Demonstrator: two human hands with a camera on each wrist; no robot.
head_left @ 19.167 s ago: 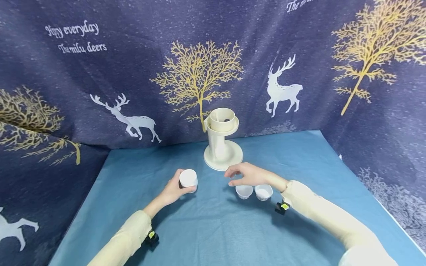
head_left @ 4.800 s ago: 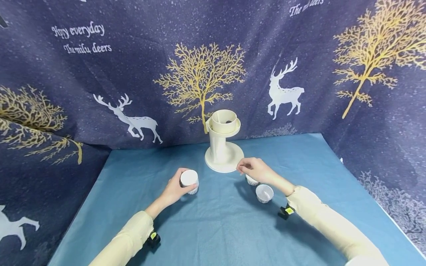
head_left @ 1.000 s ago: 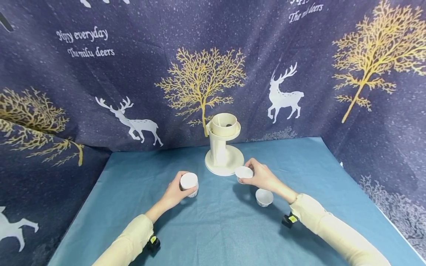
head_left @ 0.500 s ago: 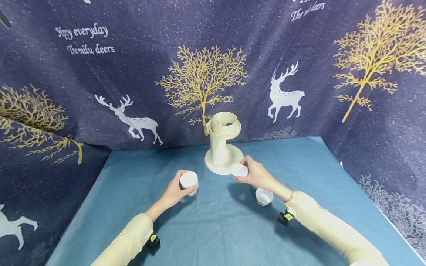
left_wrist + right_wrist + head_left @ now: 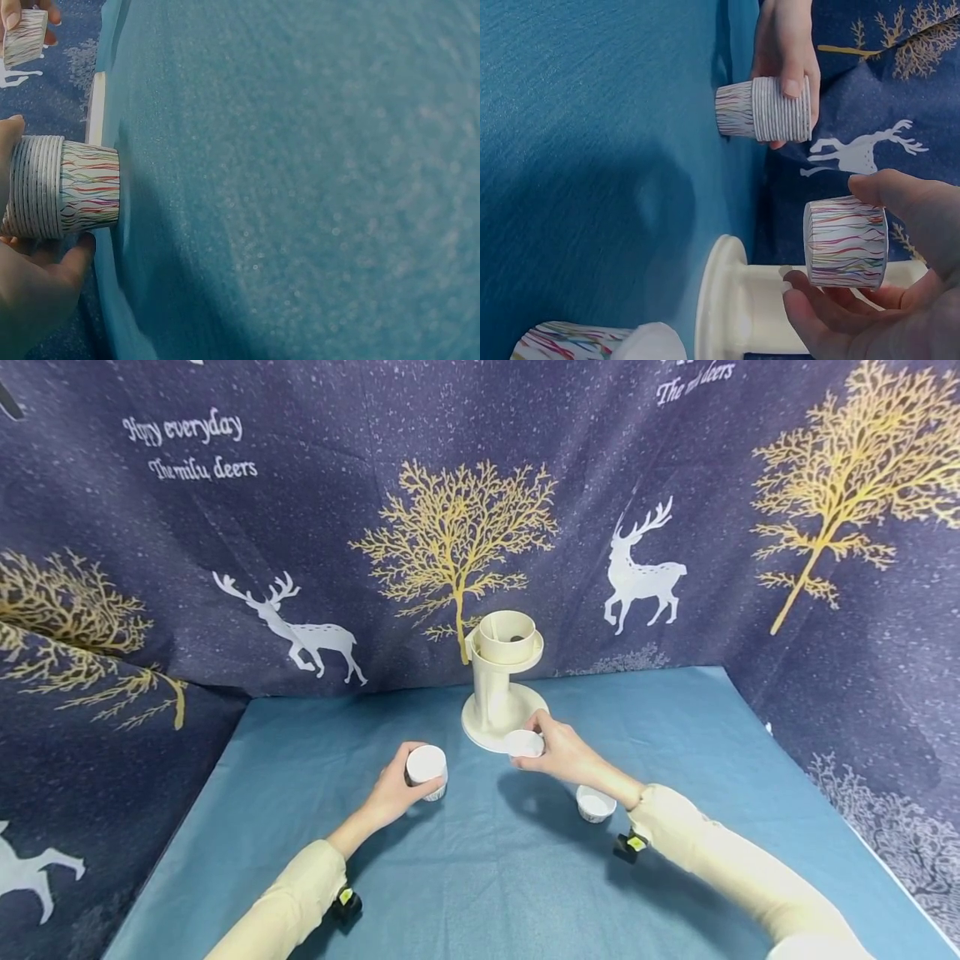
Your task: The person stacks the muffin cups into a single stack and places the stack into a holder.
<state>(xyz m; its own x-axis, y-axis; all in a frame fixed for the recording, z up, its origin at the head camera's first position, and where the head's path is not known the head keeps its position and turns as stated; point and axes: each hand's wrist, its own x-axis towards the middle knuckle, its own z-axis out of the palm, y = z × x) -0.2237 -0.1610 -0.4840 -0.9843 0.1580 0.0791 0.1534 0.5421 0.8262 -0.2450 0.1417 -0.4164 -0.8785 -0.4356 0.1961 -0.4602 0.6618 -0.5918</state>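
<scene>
My left hand (image 5: 393,789) grips a stack of white paper baking cups (image 5: 426,764), their nested rims and coloured wavy stripes showing in the left wrist view. The stack stands upright, at or just above the cloth; I cannot tell if it touches. Between thumb and fingers, my right hand (image 5: 564,752) pinches a single paper baking cup (image 5: 523,744), mouth up, raised in front of the cream stand's base. Its striped side fills the middle of the right wrist view. Below my right wrist, another paper baking cup (image 5: 596,804) sits on the table, partly hidden by the forearm.
A cream stand (image 5: 491,693) with a round base and a ring-shaped holder on top rises at the back centre. The blue cloth (image 5: 480,877) covers the table. Behind it hangs a dark blue curtain (image 5: 300,527) with printed deer and trees.
My right hand reached over two cups on the table, took hold of one, lifted it and has carried it left, nearer the stack. The left hand with the stack stays in place.
</scene>
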